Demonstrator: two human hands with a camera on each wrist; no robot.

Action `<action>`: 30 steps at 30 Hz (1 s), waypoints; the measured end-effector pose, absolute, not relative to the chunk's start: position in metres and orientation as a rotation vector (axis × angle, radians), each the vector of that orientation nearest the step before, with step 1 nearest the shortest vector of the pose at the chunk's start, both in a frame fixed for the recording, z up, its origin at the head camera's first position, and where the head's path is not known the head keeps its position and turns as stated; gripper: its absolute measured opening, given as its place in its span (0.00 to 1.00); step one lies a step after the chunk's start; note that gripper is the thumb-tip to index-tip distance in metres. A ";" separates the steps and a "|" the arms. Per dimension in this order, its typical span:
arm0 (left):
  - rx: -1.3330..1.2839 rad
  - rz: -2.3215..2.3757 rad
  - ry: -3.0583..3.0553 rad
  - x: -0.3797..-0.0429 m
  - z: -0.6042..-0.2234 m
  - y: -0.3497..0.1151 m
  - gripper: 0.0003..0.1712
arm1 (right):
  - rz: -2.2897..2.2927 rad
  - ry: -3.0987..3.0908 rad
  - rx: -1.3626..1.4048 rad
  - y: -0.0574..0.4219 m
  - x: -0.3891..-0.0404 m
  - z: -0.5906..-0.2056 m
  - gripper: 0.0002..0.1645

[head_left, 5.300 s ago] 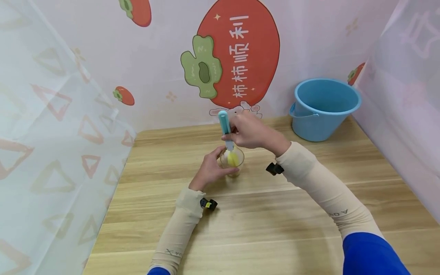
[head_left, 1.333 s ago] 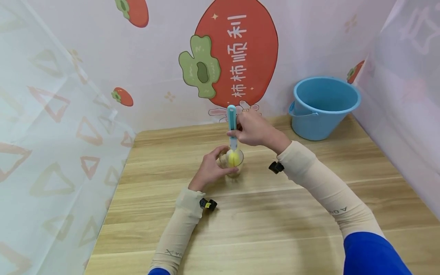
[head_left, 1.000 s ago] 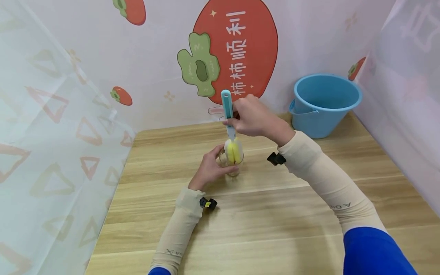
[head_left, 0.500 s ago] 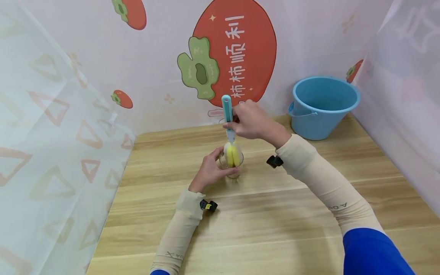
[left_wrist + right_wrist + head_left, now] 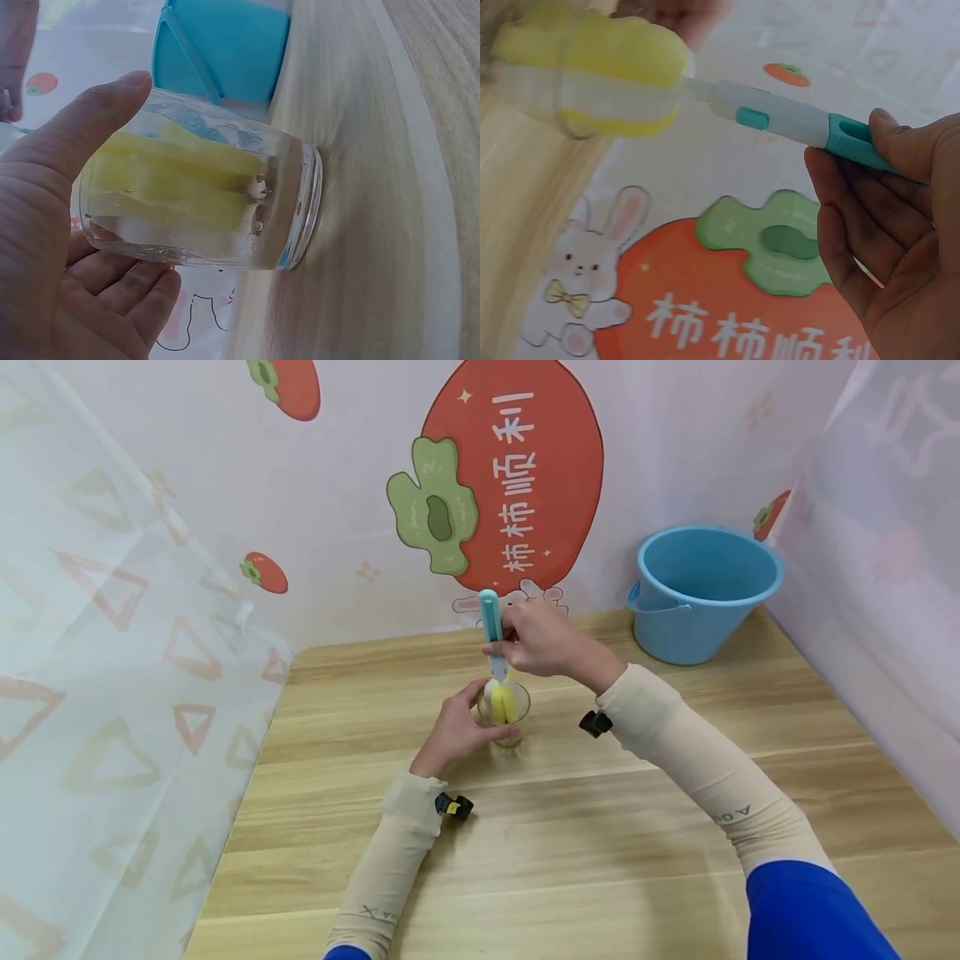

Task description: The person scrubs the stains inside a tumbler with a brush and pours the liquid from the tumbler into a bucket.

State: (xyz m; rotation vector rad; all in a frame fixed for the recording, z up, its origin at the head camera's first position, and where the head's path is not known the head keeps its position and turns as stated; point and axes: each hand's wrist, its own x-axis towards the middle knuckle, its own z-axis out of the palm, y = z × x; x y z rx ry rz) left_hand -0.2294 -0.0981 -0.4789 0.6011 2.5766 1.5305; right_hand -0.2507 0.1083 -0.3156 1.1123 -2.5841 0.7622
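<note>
- Teal-and-white plastic-handled brush w/ yellow-and-white sponge head [image 5: 772,116]: pinched btwn R hand's [image 5: 543,637] thumb + fingers, sponge partly in the cup, partly above rim
- Clear round glass cup [image 5: 199,187]: upright on light wood-grain table [image 5: 600,835], L hand [image 5: 455,728] curved wide round it, gripping
- Blue plastic bucket [image 5: 690,631]: back R, well apart fwiw

Shows yellow and white on the sponge [image 5: 634,52], teal and white on the handle [image 5: 787,120], blue on the bucket [image 5: 678,631], tan grain on the surface [image 5: 570,877], red-and-green persimmons [image 5: 562,468] on the white backdrop [image 5: 345,502].

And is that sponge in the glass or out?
Partly in: the sponge shows through the clear glass, but its top sticks out.
</note>
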 end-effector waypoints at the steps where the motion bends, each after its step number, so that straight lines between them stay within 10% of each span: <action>1: 0.598 1.539 2.570 -0.229 -0.478 -0.098 0.48 | 0.773 -2.554 1.120 0.108 -0.250 -0.312 0.11; 30: 0.602 1.545 2.561 -0.229 -0.478 -0.100 0.49 | 0.923 -2.541 1.186 0.103 -0.242 -0.321 0.11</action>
